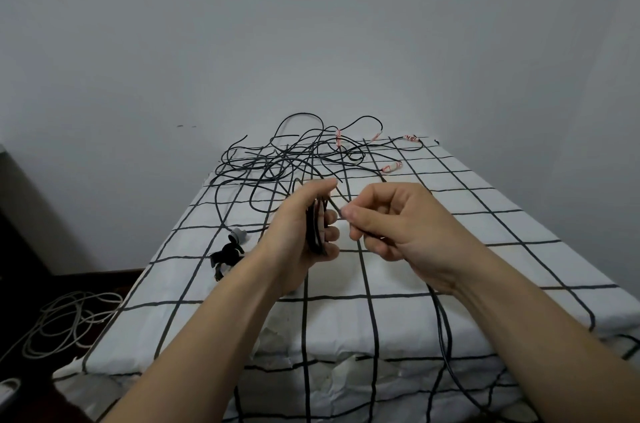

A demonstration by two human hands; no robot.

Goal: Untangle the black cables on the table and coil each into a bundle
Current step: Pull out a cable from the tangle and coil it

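While the left hand (294,235) curls its fingers round a small coiled bundle of thin black cable (315,232), its grip keeping the loops upright against the palm, the right hand (391,225) pinches a single black strand (445,332) between thumb and forefinger just beside that bundle; its grip is narrow, with the other fingers folded loosely beneath; both hands hang above the middle of the surface, apart from it; the strand leaves the bundle, passes through the right hand, comes out under the wrist and runs down over the near edge. Beyond the hands, at the far end of the surface, lies a loose tangle of black cables (294,159) — many crossing loops, some rising clear of the cloth against the plain grey wall (311,24); several ends carry small red-and-white paper labels (391,166), lying to the right of the tangle. Covering the surface is a white cloth with a black grid pattern (467,249), hanging in folds over the near side; near its left edge, just beside the left wrist, rests a small black clip-like object (228,252) with a grey round cap (238,234) next to it — what it is I cannot tell; down on the dark floor (20,249) to the left sits a loose coil of white cable (65,322).
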